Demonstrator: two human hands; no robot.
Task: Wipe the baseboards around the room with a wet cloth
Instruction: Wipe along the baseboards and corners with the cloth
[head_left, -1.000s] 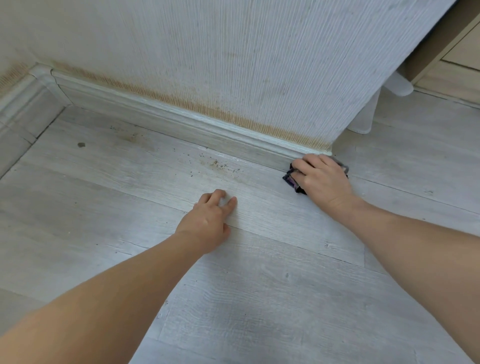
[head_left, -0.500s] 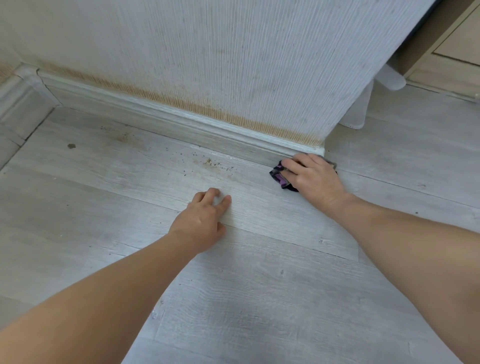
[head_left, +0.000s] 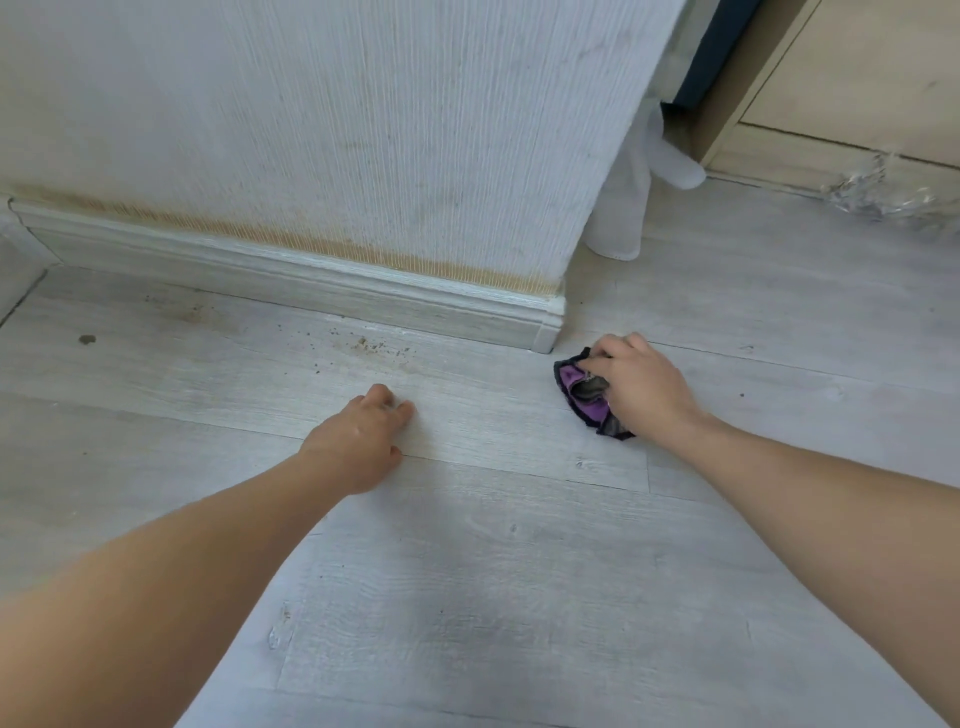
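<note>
A pale grey baseboard (head_left: 291, 275) runs along the foot of the textured white wall and ends at an outer corner (head_left: 550, 325). My right hand (head_left: 641, 387) grips a crumpled purple and dark cloth (head_left: 584, 392) on the floor, just right of and below that corner, apart from the baseboard. My left hand (head_left: 358, 441) rests on the floor planks with its fingertips down, well left of the cloth.
Dirt crumbs (head_left: 371, 345) lie on the floor by the baseboard, and a dark speck (head_left: 87, 340) sits further left. A white fabric piece (head_left: 623, 208) hangs past the wall corner. A wooden cabinet (head_left: 852, 93) and crumpled plastic film (head_left: 883, 195) stand at the back right.
My right hand has pulled the cloth off the end of the baseboard and down onto the floor beside the corner. The view has shifted right. My left hand stays on the floor.
</note>
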